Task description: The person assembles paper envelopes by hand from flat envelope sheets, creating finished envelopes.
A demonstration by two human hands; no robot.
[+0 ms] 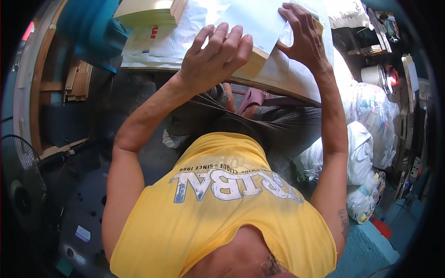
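My left hand (217, 53) is over the front part of the table, its back towards me. Its fingers are loosely bent and apart, with nothing visible in them. Beneath and beside it lies a large white paper sheet (252, 23) over a tan-edged layer (252, 65). At the sheet's right side, my right hand (306, 39) rests with thumb and fingers spread, touching the paper. Its palm side is hidden. To the left of the sheet, a thick stack of pale paper (148, 14) sits on a white wrapper with red print (153, 34).
A teal chair (88, 28) stands left of the table. Beyond my left arm are a black fan (21, 180) and a dark round surface (88, 208). Filled plastic bags (366, 116) and a white bucket (373, 76) crowd the right side, near a teal ledge (366, 245).
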